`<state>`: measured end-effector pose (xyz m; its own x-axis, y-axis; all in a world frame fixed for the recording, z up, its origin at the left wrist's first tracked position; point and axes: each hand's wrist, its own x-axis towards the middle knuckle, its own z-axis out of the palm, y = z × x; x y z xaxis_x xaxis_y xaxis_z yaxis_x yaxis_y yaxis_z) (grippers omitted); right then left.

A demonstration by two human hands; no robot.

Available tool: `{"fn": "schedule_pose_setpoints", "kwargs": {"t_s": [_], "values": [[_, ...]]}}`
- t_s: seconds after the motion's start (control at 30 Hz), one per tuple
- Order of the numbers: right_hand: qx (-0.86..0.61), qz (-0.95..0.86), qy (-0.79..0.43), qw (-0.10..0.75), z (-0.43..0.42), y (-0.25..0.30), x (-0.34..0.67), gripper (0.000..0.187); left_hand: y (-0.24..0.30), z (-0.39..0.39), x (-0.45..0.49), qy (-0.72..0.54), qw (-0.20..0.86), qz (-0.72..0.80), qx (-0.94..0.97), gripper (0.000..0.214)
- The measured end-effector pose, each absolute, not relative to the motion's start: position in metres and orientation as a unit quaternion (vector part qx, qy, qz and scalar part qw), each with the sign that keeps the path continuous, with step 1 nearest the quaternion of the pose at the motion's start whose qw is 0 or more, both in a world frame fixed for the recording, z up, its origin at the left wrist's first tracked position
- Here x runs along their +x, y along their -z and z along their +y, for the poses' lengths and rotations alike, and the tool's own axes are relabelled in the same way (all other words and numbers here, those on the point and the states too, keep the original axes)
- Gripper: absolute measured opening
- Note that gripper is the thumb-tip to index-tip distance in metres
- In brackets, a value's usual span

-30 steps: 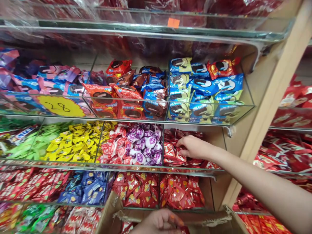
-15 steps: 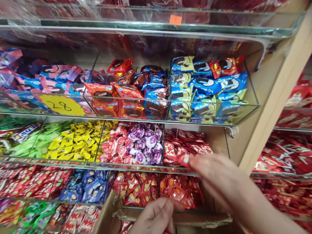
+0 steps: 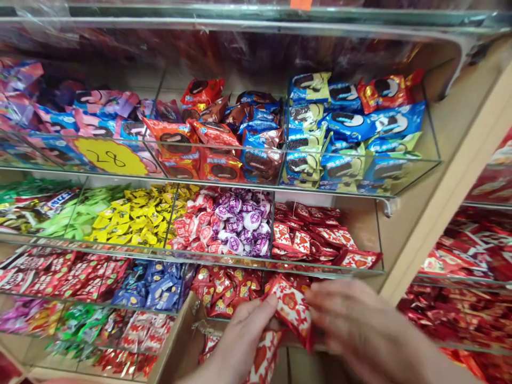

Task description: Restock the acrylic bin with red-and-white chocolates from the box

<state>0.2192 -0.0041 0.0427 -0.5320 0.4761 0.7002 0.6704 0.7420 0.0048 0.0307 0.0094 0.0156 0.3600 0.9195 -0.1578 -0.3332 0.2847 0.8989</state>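
My left hand (image 3: 244, 333) is closed on a red and white candy packet (image 3: 291, 309), thumb on its upper left edge. Another red and white packet (image 3: 264, 354) shows below, under the same hand. Beside the held packet's right edge is my right hand (image 3: 352, 325), smeared by motion; whether it grips the packet I cannot tell. An open cardboard box (image 3: 176, 341) stands under my hands, with a few similar packets partly visible inside. Above, a shelf compartment holds several like packets (image 3: 294, 240), one packet (image 3: 358, 260) lying at its front right.
Glass dividers and a glass front edge (image 3: 224, 261) bound the candy compartments. Purple and white wrapped candies (image 3: 244, 221) and yellow candies (image 3: 132, 216) lie to the left. Cookie packs (image 3: 304, 141) fill the shelf above, near a yellow price tag (image 3: 111, 156). A wooden post (image 3: 444, 186) rises at right.
My right hand has come down from the shelf compartment to beside my left hand. A packet now lies at that compartment's front right. My left hand now shows packets in it.
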Motion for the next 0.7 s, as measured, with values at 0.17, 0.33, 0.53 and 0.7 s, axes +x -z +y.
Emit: {"fn": "schedule_pose_setpoints", "kwargs": {"t_s": [0.17,0.33,0.53,0.7], "values": [[-0.493,-0.836,0.119,0.212,0.059,-0.098,0.228,0.022,0.005,0.019,0.027,-0.441,0.703,0.384,0.406,0.038],[-0.542,-0.840,0.027,0.013,0.113,-0.110,0.213,0.029,0.017,0.024,0.025,-0.435,0.684,0.436,0.390,0.043],[-0.519,-0.852,0.064,-0.011,0.116,-0.103,0.206,0.034,0.011,0.025,0.022,-0.433,0.672,0.445,0.404,0.042],[-0.476,-0.877,0.064,-0.010,0.119,-0.100,0.218,0.031,0.016,0.025,0.025,-0.405,0.678,0.445,0.421,0.047]]}}
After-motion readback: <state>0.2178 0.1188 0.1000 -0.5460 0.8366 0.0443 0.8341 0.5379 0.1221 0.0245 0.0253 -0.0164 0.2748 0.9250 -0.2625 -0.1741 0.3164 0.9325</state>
